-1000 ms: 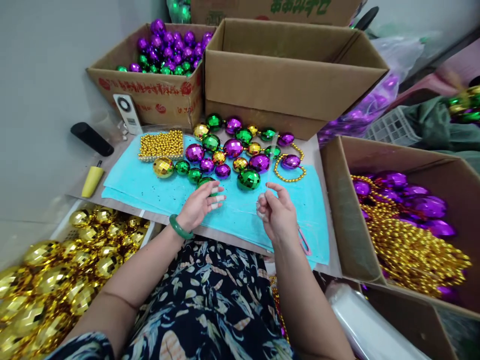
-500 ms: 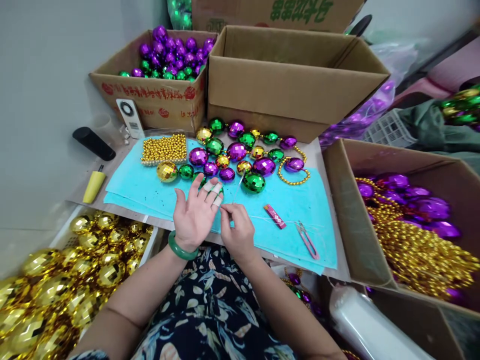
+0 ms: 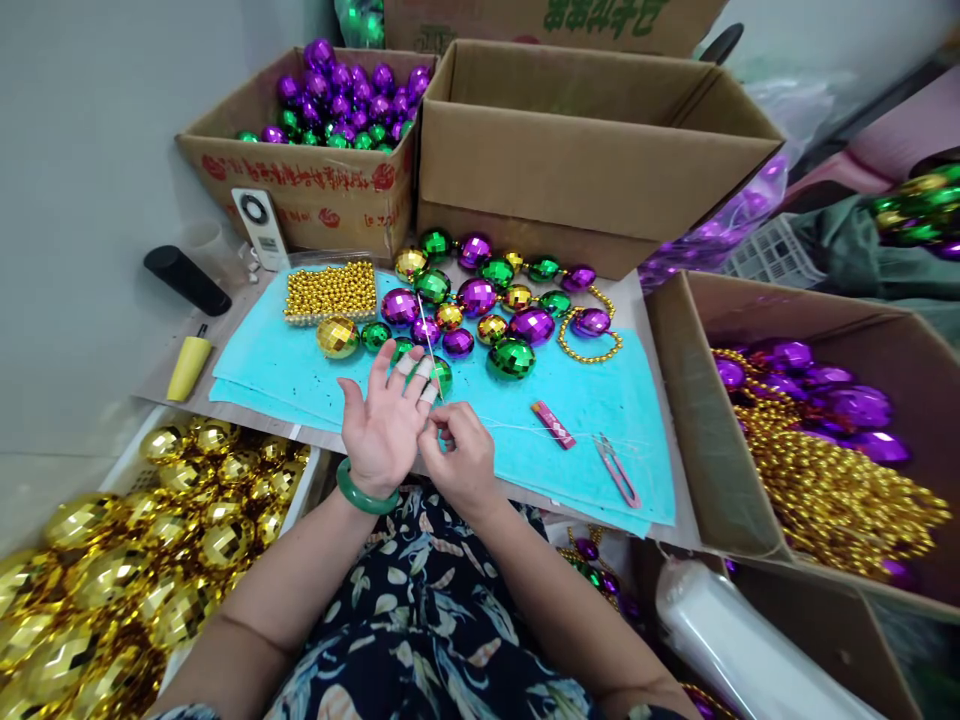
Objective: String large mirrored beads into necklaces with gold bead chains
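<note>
At far left, gold faceted balls (image 3: 225,545) filled a white crate (image 3: 304,480). Small gold beads (image 3: 330,290) lay massed at the back of the turquoise cloth (image 3: 259,370). The left hand (image 3: 381,430) was held palm up, its fingers spread and several bound with white tape, before multicoloured faceted baubles (image 3: 532,327). A thin pale needle (image 3: 428,338) slanted up past those fingers, its lower end pinched between the right hand's (image 3: 461,458) thumb and forefinger. Fine thread (image 3: 517,428) ran rightward over the cloth, near a pink packet (image 3: 553,425) and pink-handled snips (image 3: 617,472).
</note>
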`<state>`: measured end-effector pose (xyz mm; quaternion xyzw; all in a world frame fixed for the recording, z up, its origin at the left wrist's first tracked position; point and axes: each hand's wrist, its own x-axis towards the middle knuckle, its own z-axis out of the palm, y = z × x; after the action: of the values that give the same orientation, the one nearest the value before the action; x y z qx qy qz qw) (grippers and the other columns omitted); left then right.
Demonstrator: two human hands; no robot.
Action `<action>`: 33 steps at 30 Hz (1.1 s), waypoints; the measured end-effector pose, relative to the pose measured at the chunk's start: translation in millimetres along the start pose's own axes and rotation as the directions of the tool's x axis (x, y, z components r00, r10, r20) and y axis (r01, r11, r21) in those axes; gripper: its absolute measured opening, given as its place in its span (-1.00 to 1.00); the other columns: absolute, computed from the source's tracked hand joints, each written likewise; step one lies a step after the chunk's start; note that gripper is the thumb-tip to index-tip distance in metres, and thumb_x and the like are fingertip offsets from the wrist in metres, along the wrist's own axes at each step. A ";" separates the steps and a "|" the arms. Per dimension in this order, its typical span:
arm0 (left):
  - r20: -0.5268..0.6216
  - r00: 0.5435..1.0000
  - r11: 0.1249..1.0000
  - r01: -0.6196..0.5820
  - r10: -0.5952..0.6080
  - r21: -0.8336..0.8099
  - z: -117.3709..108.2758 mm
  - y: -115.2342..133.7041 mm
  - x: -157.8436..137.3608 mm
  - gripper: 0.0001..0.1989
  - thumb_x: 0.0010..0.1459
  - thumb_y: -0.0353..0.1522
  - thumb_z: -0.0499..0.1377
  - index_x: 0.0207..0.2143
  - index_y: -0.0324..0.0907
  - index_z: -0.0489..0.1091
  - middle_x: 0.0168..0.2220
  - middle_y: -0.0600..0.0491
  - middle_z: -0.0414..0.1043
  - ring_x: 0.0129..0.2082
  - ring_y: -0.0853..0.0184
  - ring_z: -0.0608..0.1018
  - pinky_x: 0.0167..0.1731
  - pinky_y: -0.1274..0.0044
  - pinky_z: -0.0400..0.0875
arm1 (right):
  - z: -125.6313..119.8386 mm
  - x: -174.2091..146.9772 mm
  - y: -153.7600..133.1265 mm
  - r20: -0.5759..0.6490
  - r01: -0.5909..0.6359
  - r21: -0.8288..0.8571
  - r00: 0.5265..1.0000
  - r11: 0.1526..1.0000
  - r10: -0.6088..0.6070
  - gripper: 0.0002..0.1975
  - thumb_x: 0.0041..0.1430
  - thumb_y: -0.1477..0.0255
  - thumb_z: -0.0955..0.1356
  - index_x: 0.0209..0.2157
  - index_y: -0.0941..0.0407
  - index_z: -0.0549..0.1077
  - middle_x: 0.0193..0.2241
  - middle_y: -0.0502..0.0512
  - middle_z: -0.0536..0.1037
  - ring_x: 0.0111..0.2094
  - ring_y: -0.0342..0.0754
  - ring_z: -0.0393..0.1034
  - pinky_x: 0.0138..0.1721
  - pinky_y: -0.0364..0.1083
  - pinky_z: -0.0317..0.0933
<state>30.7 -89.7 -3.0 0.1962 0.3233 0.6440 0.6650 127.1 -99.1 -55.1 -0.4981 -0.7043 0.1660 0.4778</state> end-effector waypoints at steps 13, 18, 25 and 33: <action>0.124 0.981 0.987 -0.138 0.147 -0.081 -7.6 -5.8 -8.1 -0.32 0.08 0.16 -0.12 0.14 0.03 0.18 0.17 -0.01 0.20 0.23 0.12 0.19 0.19 0.32 0.12 | 2.3 6.1 1.0 -0.074 0.109 -0.084 0.991 0.990 -0.115 -0.87 0.11 0.61 0.24 -0.44 0.11 0.32 -0.53 0.02 0.37 -0.47 -0.12 0.26 -0.47 -0.13 0.18; 0.146 0.987 0.991 -0.051 0.069 -0.121 -11.7 -4.2 -7.2 -0.30 0.09 0.17 -0.18 0.17 0.06 0.15 0.21 0.00 0.16 0.26 0.10 0.15 0.21 0.24 0.04 | 1.4 4.0 -0.8 -0.060 0.128 -0.035 0.990 0.991 -0.130 -0.85 0.07 0.64 0.24 -0.46 0.11 0.32 -0.55 0.00 0.35 -0.50 -0.14 0.24 -0.50 -0.15 0.17; 0.159 0.987 0.991 -0.007 0.029 -0.136 -7.4 2.9 -6.9 -0.30 0.08 0.19 -0.21 0.16 0.11 0.16 0.26 0.08 0.08 0.26 0.08 0.15 0.19 0.23 0.07 | -3.5 13.2 -3.8 -0.161 0.102 0.039 0.982 0.994 -0.094 -0.88 0.18 0.58 0.26 -0.34 0.12 0.41 -0.47 0.05 0.45 -0.42 -0.11 0.34 -0.43 -0.11 0.24; 0.166 0.986 0.992 0.025 -0.004 -0.126 -3.5 -1.5 -11.9 -0.26 0.08 0.19 -0.22 0.20 0.09 0.12 0.25 0.06 0.09 0.26 0.09 0.14 0.21 0.23 0.05 | 0.3 22.5 -3.1 -0.215 0.046 0.004 0.976 0.999 -0.044 -0.87 0.06 0.62 0.26 -0.47 0.11 0.33 -0.54 -0.01 0.34 -0.49 -0.15 0.24 -0.48 -0.14 0.19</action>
<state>29.8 -102.1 -4.4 0.2037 0.2268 0.6401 0.7053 124.1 -81.1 -41.6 -0.4951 -0.6588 0.1034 0.5569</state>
